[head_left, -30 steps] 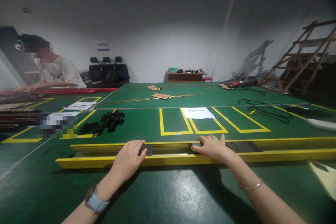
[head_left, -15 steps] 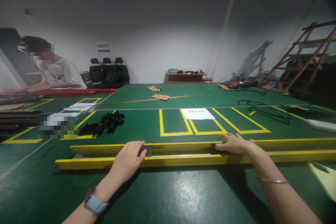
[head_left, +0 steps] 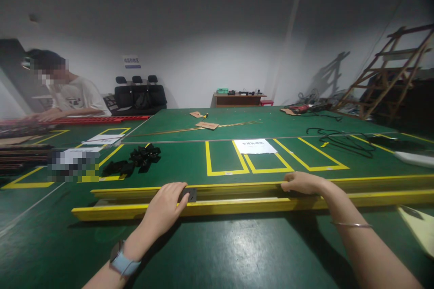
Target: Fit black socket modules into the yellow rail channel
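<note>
A long yellow channel rail (head_left: 237,208) lies crosswise in front of me, its trough facing up between two raised edges. At its left part, my left hand (head_left: 167,204) grips a small black block (head_left: 192,194) with holes, which sits in the trough between the edges. My right hand (head_left: 303,183) reaches over the far edge farther right, with the fingers curled down into the trough. Whatever those fingers hold, if anything, is hidden behind the hand.
Several black pieces (head_left: 144,158) lie heaped beyond the rail on the left. A printed paper (head_left: 256,146) lies by yellow tape outlines on the green table (head_left: 217,257). Black cable (head_left: 339,140) is coiled at right. A co-worker (head_left: 77,92) leans over the far left.
My right hand's fingers have curled inward and down into the trough, where they were more spread before. My left hand stays in place on the black block.
</note>
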{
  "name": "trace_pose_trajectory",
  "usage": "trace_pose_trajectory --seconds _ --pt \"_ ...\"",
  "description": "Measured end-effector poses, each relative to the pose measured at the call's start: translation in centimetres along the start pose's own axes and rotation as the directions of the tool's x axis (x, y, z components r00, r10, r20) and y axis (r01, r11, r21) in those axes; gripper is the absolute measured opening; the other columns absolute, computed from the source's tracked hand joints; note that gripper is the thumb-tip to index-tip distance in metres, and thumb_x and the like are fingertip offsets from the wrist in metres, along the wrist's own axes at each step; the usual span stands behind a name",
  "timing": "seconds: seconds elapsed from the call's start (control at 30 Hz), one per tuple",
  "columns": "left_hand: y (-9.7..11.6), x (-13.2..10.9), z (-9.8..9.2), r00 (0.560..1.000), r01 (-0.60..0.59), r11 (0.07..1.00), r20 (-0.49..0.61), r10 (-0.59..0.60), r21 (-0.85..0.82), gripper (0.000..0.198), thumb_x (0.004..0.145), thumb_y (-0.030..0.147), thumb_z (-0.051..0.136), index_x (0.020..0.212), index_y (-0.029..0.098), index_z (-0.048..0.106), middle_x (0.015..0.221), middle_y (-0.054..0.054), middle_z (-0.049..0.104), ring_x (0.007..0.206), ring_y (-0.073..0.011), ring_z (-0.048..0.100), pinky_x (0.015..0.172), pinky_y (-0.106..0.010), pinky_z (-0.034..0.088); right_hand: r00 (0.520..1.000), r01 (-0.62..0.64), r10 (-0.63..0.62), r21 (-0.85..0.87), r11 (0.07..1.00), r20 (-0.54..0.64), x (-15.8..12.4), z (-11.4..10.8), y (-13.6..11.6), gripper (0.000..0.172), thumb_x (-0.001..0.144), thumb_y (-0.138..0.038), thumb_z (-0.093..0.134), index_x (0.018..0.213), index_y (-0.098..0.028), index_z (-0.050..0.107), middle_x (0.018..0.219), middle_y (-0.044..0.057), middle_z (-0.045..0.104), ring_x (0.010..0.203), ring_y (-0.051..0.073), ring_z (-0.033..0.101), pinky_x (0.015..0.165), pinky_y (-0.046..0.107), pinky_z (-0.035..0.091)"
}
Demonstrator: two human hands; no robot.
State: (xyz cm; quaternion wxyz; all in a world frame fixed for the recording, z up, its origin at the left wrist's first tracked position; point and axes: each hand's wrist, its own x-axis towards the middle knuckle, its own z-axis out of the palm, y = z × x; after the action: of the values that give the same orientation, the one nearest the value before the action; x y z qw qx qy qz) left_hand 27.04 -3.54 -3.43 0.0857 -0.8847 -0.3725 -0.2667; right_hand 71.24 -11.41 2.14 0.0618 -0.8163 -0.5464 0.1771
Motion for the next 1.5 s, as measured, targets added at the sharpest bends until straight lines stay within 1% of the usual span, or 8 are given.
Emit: trace_pose_trajectory --seconds 0.1,0.6,0.83,0.97,1.07,1.2,1.33,1.5 --pt "0.0 0.0 0.0 1.0 0.006 1.0 0.01 -0.006 0.006 0.036 0.093 0.037 0.04 0.111 0.015 0.063 0.108 -0.01 0.069 0.099 -0.0226 0.063 0.089 -0.039 0.05 0.993 0.02 -0.024 0.035 0.999 0.111 -0.4 -0.5 0.2 0.028 0.064 -0.045 0.062 0.073 -0.019 0.069 0.077 0.007 0.069 0.075 0.024 0.063 0.071 0.032 0.047" --pt "0.1 -0.1 -0.1 1.0 -0.001 1.0 -0.023 0.001 0.004 0.034 0.093 0.036 0.041 0.11 0.016 0.063 0.107 -0.009 0.069 0.099 -0.0225 0.063 0.088 -0.039 0.05 0.969 0.2 -0.224 0.207 0.958 0.103 0.5 -0.7 4.9 0.056 0.055 -0.015 0.044 0.104 -0.023 0.072 0.113 0.0 0.068 0.11 0.024 0.059 0.099 0.03 0.039" --pt "0.5 0.0 0.2 1.0 -0.028 0.998 -0.014 0.028 0.059 0.032 0.094 0.028 0.038 0.11 0.013 0.062 0.105 -0.011 0.068 0.098 -0.0238 0.062 0.088 -0.042 0.05 0.948 0.313 -0.319 0.15 0.938 0.02 -0.6 0.1 -1.0 0.042 0.072 -0.015 0.045 0.105 -0.02 0.07 0.116 0.004 0.065 0.112 0.022 0.056 0.101 0.031 0.038" --pt "0.3 0.0 0.2 0.998 -0.049 0.998 -0.032 0.051 0.051 0.034 0.094 0.02 0.033 0.11 0.012 0.061 0.105 -0.011 0.068 0.1 -0.0221 0.061 0.09 -0.04 0.049 0.756 0.641 -0.613 0.069 0.764 -0.23 -3.3 3.1 -9.1 0.037 0.085 -0.021 0.042 0.117 -0.02 0.061 0.122 0.007 0.059 0.114 0.02 0.053 0.102 0.035 0.038" --pt "-0.4 0.1 0.0 0.998 -0.022 0.995 -0.053 0.027 0.102 0.034 0.093 0.02 0.034 0.109 0.011 0.062 0.105 -0.012 0.068 0.101 -0.0231 0.061 0.093 -0.041 0.047 0.565 0.817 -0.801 0.0 0.576 -0.197 -5.3 5.7 -14.7 0.034 0.088 -0.023 0.046 0.12 -0.022 0.059 0.125 0.008 0.055 0.114 0.02 0.052 0.098 0.034 0.042" --pt "-1.3 0.1 -0.5 0.999 0.025 0.985 0.019 -0.029 0.171 0.035 0.093 0.022 0.034 0.101 0.013 0.066 0.1 -0.012 0.069 0.095 -0.024 0.062 0.09 -0.044 0.044 0.401 0.901 -0.896 -0.094 0.424 -0.193 -5.8 8.5 -19.5 0.032 0.088 -0.03 0.052 0.119 -0.023 0.058 0.127 0.009 0.053 0.116 0.022 0.05 0.099 0.036 0.04" --pt "-1.2 0.3 -0.9 0.982 0.115 0.985 0.134 -0.132 0.127 0.037 0.094 0.024 0.031 0.105 0.014 0.065 0.097 -0.01 0.07 0.09 -0.022 0.062 0.083 -0.039 0.045 0.332 0.921 -0.928 -0.155 0.358 -0.171 -4.7 10.3 -22.0 0.042 0.083 -0.037 0.06 0.123 -0.023 0.056 0.126 0.01 0.052 0.113 0.023 0.049 0.095 0.037 0.041" --pt "-0.7 0.4 -1.2 0.975 0.138 0.983 0.157 -0.155 0.118 0.035 0.095 0.025 0.032 0.104 0.016 0.065 0.097 -0.009 0.069 0.09 -0.0221 0.061 0.083 -0.038 0.043 0.355 0.908 -0.92 -0.172 0.381 -0.165 -3.8 11.4 -22.7 0.044 0.078 -0.031 0.065 0.121 -0.025 0.055 0.121 0.007 0.052 0.106 0.021 0.049 0.09 0.034 0.042"
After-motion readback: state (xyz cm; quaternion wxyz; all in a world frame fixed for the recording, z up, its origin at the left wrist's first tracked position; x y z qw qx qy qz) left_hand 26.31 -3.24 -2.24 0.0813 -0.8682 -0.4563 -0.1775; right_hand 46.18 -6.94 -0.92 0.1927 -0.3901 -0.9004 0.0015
